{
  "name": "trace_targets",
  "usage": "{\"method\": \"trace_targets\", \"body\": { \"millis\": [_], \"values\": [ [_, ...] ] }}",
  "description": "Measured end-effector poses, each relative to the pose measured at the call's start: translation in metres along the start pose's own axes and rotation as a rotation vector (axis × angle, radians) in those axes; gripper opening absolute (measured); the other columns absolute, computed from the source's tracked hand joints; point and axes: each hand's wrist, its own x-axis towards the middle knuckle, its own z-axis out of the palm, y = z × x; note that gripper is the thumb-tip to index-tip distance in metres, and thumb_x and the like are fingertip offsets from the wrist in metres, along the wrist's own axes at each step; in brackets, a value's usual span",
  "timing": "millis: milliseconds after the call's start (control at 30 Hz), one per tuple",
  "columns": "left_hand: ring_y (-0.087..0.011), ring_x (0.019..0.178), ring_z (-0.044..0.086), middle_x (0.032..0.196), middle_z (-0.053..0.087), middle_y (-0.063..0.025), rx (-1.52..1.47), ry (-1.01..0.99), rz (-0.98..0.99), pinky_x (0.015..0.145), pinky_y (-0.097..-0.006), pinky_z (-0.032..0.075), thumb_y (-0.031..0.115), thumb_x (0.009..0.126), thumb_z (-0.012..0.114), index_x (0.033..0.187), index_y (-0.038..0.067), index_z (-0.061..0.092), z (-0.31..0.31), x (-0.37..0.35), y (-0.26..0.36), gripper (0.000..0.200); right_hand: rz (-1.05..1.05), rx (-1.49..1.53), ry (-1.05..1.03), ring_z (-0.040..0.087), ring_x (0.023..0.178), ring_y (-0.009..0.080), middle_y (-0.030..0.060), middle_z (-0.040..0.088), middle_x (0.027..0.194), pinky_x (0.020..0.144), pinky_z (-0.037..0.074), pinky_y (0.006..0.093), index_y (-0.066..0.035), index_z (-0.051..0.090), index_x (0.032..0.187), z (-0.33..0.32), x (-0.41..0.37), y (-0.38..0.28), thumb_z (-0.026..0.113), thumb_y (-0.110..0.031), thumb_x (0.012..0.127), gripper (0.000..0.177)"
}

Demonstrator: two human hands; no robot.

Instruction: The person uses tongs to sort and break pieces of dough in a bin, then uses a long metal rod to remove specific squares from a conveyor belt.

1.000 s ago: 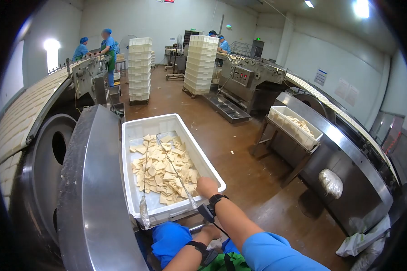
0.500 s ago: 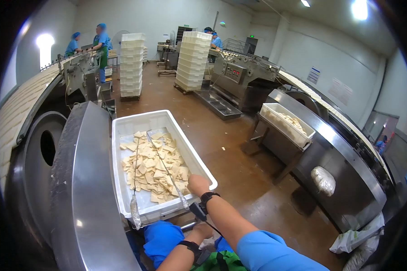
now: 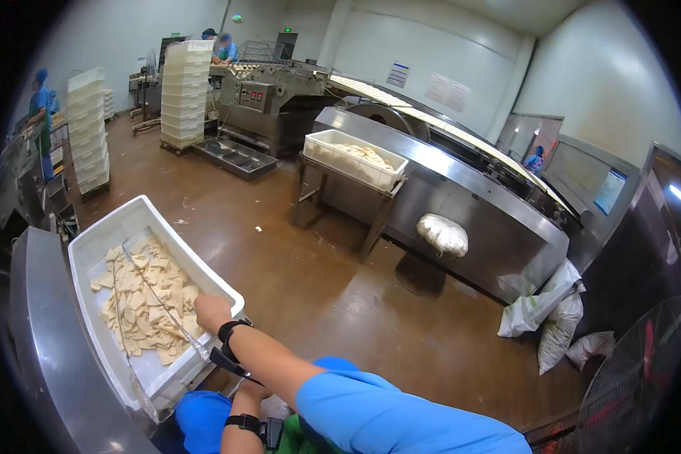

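A white plastic bin [image 3: 178, 234] stands at the left, holding a heap of pale, flat broken dough-like pieces [image 3: 147, 303]. Two thin metal rods with wrapped handle ends [image 3: 140, 397] lie across the heap, their handles over the near rim. My right hand [image 3: 213, 312] is closed over the bin's near right corner, its fingertips hidden. Lower down, my left hand [image 3: 254, 390] is close to the bin's near end, mostly behind my right forearm, so its fingers do not show. Both wrists wear black straps.
Curved steel machine housing [image 3: 60, 340] runs along the bin's left. Across the brown floor, a second white bin [image 3: 340, 163] sits on a stand beside a conveyor [image 3: 401, 98]. Stacked crates [image 3: 185, 98] and co-workers stand farther back. Sacks [image 3: 560, 325] and a fan [image 3: 635, 371] are at right.
My view has swung right, so the bin and both hands appear farther left and the sacks and fan show more. My right hand stays at the bin's corner.
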Motion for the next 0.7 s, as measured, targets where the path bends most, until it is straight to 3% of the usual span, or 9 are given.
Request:
{"method": "trace_targets", "body": {
  "millis": [700],
  "values": [
    [-0.0282, 0.130, 0.027, 0.139, 0.033, -0.0139, 0.118, -0.048, -0.073, 0.108, -0.0393, 0.021, 0.031, 0.087, 0.044, 0.131, 0.009, 0.040, -0.019, -0.004, 0.015, 0.049, -0.057, -0.047, -0.009, 0.063, 0.077, 0.0319, 0.0173, 0.064, 0.080, 0.068, 0.050, 0.0420, -0.004, 0.065, 0.077, 0.007, 0.004, 0.004, 0.055, -0.008, 0.071, 0.013]
  ]
}}
